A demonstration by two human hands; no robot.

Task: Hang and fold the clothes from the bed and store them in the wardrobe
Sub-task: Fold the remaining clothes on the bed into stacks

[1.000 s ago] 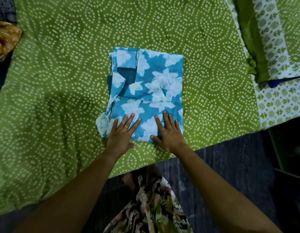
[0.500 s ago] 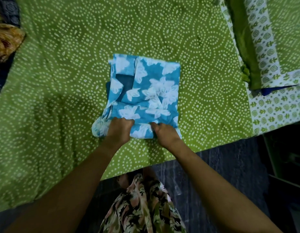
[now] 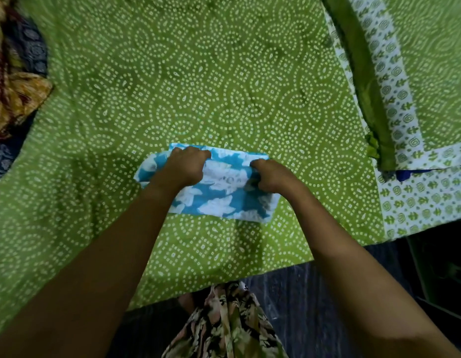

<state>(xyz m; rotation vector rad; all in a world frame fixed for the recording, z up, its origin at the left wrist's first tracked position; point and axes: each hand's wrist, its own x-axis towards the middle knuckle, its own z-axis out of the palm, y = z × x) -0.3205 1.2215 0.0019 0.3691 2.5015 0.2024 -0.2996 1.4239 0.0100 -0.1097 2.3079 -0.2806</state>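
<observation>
A blue garment with white flowers (image 3: 224, 200) lies folded over into a short wide rectangle on the green dotted bedsheet (image 3: 224, 86). My left hand (image 3: 185, 167) grips the folded-over layer at its far left edge, fingers curled round the cloth. My right hand (image 3: 272, 175) grips the same layer toward the far right. Both hands sit on top of the garment, and the wardrobe is out of view.
A pile of yellow, red and dark patterned clothes (image 3: 15, 94) lies at the bed's left edge. A green pillow with a white printed border (image 3: 394, 94) sits at the right. The bed's near edge meets dark floor (image 3: 301, 293) by my patterned dress (image 3: 224, 329).
My hands went from lying flat on the garment's near edge to gripping it and carrying it away from me, folding the garment in half.
</observation>
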